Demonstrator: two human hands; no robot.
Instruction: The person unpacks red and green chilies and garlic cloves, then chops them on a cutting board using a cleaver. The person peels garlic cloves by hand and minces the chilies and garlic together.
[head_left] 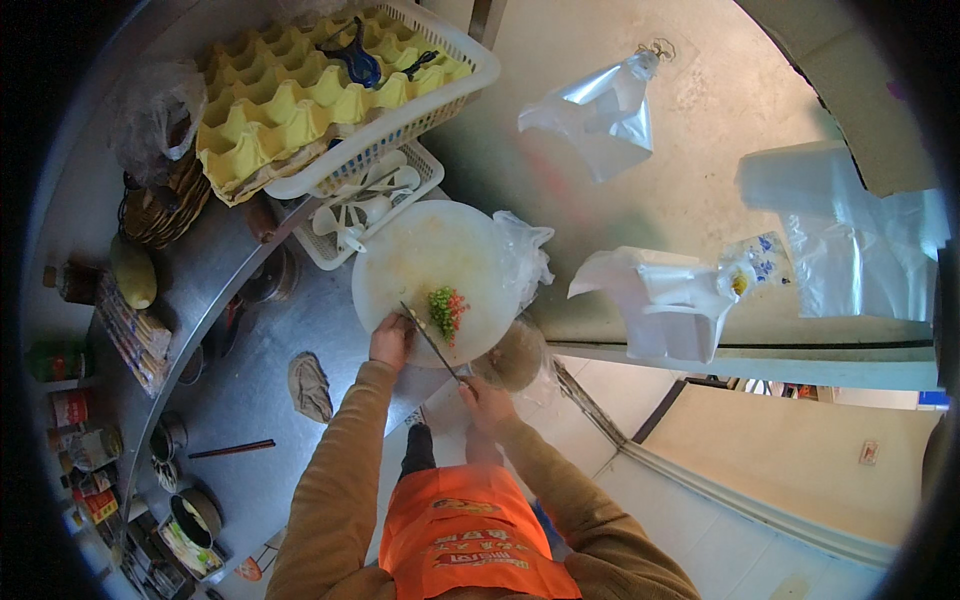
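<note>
Knife (pixel 432 344) looks stiff, best held by its handle, which the right hand (pixel 488 404) wraps closed; left hand (pixel 391 341) opening and hold unclear.

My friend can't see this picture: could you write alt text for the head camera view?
A person's right hand holds a knife over a round white cutting board, beside a pile of chopped green and red pieces, with the left hand near the knife's far end. A crumpled cloth lies on the metal counter at left; an orange apron shows below.
</note>
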